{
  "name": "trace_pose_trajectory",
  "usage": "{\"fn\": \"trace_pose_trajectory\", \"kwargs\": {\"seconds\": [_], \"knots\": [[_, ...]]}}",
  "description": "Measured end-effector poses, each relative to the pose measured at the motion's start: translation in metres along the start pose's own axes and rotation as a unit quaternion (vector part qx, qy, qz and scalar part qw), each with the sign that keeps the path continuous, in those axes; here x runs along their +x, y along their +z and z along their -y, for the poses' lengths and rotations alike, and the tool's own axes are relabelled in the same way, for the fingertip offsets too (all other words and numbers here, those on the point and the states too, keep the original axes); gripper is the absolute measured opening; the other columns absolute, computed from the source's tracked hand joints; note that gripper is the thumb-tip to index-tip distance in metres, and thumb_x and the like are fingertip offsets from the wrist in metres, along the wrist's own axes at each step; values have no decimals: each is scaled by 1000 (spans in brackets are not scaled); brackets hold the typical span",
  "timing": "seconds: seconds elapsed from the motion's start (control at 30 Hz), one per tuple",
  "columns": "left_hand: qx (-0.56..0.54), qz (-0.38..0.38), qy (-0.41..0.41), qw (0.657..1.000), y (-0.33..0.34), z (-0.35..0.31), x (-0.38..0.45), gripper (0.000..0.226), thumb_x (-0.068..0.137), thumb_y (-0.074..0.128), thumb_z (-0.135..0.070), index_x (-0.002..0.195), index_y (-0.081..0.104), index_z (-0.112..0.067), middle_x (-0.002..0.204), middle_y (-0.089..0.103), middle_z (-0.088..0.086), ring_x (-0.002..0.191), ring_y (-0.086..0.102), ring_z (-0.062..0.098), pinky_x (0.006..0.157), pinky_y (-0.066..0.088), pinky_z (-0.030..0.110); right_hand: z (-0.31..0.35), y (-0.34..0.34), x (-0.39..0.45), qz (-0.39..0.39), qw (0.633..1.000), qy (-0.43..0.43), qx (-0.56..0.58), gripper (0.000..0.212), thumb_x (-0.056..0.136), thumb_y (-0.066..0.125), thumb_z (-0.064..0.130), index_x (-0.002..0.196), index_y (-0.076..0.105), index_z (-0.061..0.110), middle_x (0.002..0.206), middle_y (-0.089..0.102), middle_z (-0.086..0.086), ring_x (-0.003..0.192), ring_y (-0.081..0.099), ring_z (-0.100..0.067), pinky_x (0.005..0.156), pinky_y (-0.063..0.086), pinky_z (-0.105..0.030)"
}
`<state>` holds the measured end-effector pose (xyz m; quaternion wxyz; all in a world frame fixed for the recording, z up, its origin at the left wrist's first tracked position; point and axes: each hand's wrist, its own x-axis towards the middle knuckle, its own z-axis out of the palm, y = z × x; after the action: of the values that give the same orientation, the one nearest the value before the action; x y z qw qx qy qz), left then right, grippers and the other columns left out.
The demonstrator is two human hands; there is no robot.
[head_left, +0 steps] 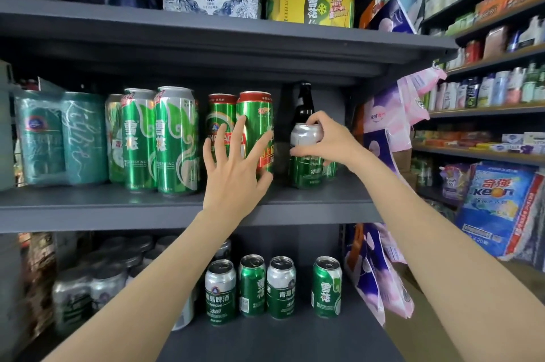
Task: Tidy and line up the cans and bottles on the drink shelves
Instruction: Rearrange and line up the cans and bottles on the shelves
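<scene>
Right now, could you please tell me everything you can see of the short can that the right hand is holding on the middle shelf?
The short can stands upright on the grey middle shelf, right of the tall red-topped can and in front of a dark bottle. It looks like metal: silver shoulder and top, green lower body with white lettering. The right hand grips its upper part, thumb on the front, fingers over the rim.

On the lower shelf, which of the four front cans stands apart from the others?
The green can at the far right; a gap separates it from the three cans standing close together.
</scene>
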<state>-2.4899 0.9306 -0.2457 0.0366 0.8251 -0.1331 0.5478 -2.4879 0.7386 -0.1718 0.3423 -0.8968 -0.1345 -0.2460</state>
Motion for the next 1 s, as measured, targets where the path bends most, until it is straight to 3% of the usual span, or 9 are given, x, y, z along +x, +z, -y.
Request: {"fn": "trace_pose_trajectory", "kwargs": {"seconds": [0.13, 0.23, 0.33, 0.47, 0.53, 0.63, 0.83, 0.93, 1.0], "knots": [[-16, 2, 5, 1000, -7, -1, -3, 59, 79, 49, -31, 138, 43, -26, 149, 27, 20, 135, 26, 45, 106, 20, 61, 11, -24, -49, -33, 988, -42, 145, 54, 68, 83, 24, 109, 47, 28, 108, 49, 5, 84, 58, -13, 52, 55, -26], [-74, -29, -5, 997, -18, -6, -36, 55, 83, 44, -25, 137, 44, -20, 150, 25, 20, 137, 22, 40, 110, 15, 55, 17, -40, -98, 6, 979, -81, 189, 58, 65, 82, 19, 111, 48, 29, 107, 53, 3, 80, 61, -8, 54, 56, -30], [-127, -63, 70, 987, -20, -1, -106, 46, 82, 45, -14, 127, 47, -14, 141, 35, 16, 128, 35, 33, 110, 19, 48, 17, -33, -153, 67, 976, -108, 177, 61, 58, 79, 26, 110, 49, 32, 109, 53, 14, 82, 60, 3, 59, 55, -22], [-91, 27, 61, 994, -4, 24, -194, 44, 75, 55, -8, 118, 52, -13, 133, 39, 14, 115, 40, 31, 100, 25, 45, -9, 32, -187, 166, 975, -80, 122, 63, 59, 86, 28, 109, 49, 37, 115, 52, 22, 90, 61, -8, 71, 56, -25], [-54, 88, 31, 994, 3, 36, -215, 49, 68, 63, -5, 115, 54, -12, 131, 42, 17, 116, 38, 34, 97, 28, 47, -27, 80, -184, 210, 969, -36, 127, 59, 64, 86, 21, 108, 48, 33, 116, 51, 14, 80, 63, -14, 60, 58, -31], [-14, 139, 9, 990, 0, 52, -224, 48, 66, 60, -11, 113, 56, -13, 128, 49, 20, 114, 39, 35, 90, 41, 53, -53, 154, -170, 225, 968, 15, 112, 58, 67, 84, 19, 109, 45, 29, 115, 52, 3, 58, 59, -3, 52, 56, -29], [15, 144, 2, 990, -4, 71, -226, 51, 60, 71, -5, 109, 61, -10, 124, 52, 18, 111, 44, 34, 94, 26, 43, -78, 237, -150, 129, 991, 30, -25, 69, 71, 80, 30, 126, 40, 19, 129, 43, -6, 118, 43, -23, 95, 43, -37], [12, 120, -1, 993, -1, 74, -223, 45, 67, 56, -10, 112, 57, -9, 123, 50, 20, 109, 42, 33, 95, 25, 42, -81, 248, -148, 69, 994, -2, -84, 60, 81, 71, 19, 132, 39, 14, 136, 30, -8, 125, 37, -27, 99, 42, -36], [-3, 124, -15, 992, 0, 73, -219, 45, 69, 52, -8, 114, 56, -5, 122, 50, 21, 110, 39, 32, 96, 24, 40, -83, 242, -148, 57, 998, 14, -31, 51, 84, 64, 8, 130, 43, 10, 134, 33, -10, 120, 43, -27, 99, 42, -34]]}}
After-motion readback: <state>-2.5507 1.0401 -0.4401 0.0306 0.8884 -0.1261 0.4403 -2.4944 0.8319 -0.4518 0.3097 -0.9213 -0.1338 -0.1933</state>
